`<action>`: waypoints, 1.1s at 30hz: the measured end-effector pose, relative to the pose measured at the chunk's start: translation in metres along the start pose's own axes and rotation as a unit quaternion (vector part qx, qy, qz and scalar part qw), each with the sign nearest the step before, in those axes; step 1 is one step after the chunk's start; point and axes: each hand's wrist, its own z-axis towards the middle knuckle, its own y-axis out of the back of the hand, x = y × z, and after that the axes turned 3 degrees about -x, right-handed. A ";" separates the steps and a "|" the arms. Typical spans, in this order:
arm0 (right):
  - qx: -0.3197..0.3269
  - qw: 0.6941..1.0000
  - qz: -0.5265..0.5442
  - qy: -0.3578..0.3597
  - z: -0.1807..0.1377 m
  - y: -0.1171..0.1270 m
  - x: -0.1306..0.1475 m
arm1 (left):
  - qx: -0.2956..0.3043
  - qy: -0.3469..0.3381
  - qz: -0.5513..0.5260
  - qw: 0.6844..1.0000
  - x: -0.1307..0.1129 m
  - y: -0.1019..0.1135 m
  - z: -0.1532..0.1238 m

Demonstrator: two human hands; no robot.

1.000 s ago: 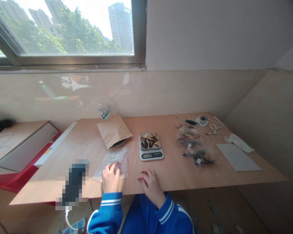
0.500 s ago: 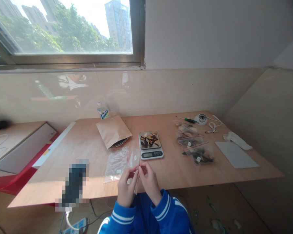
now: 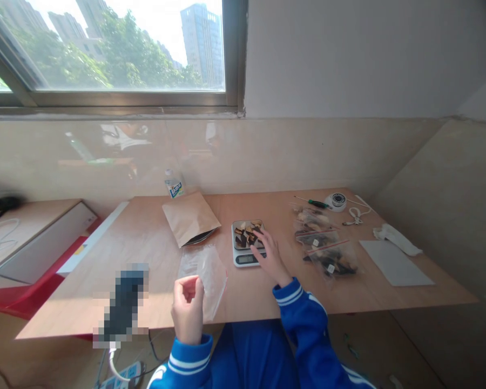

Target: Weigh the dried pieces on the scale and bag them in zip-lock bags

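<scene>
The hands have split apart: half a second ago both were pinched together on the red seal of a clear bag [image 3: 204, 273] at the table's [image 3: 154, 243] near edge, and now the left hand [image 3: 188, 305] alone grips it, fingers curled shut on its rim, the bag hanging off toward the scale side. The right hand [image 3: 269, 253] has gone forward, fingers spread and loose, holding nothing I can make out, resting on the scale [image 3: 248, 243] among the dark and pale pieces [image 3: 247, 232]. My read: bag's opened, filling comes next. Beyond the left hand lies a brown envelope [image 3: 190, 217]; filled bags [image 3: 326, 249] sit just right of the right hand.
</scene>
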 end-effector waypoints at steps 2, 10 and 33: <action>0.037 0.997 -0.064 0.002 0.027 -0.002 -0.011 | 0.004 0.006 -0.020 1.000 -0.001 -0.002 -0.001; 0.119 0.985 -0.124 0.004 0.058 -0.018 -0.055 | 0.021 0.035 0.000 0.999 0.007 -0.004 -0.002; -0.046 0.998 -0.030 0.044 0.058 -0.023 -0.070 | 0.063 0.021 0.028 0.997 0.022 -0.019 -0.008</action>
